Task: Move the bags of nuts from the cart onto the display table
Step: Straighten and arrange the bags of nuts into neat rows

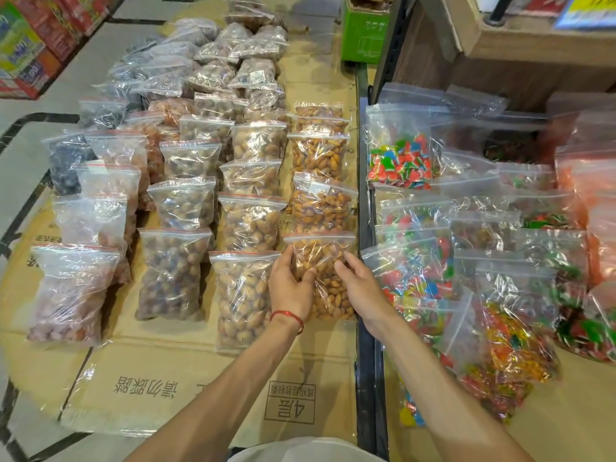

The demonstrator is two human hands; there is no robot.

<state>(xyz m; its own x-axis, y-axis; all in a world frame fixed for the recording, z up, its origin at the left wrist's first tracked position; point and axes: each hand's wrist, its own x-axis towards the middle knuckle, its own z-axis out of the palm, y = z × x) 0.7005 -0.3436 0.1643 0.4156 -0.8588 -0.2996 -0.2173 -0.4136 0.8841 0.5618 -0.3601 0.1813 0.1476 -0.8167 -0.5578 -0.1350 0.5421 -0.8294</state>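
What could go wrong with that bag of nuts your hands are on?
1. The bag of almonds under the left hand and right hand lies at the right edge of the table, beside the dark rail. A push to the right might slide it off.
2. Its top touches the next almond bag, so shoving it forward may knock that row crooked.

Flat cardboard (160,378) covers the surface left of black rail (363,208); clear zip bags of nuts (248,225) lie on it in rows. Right of rail: more cardboard w/ candy bags (400,161).
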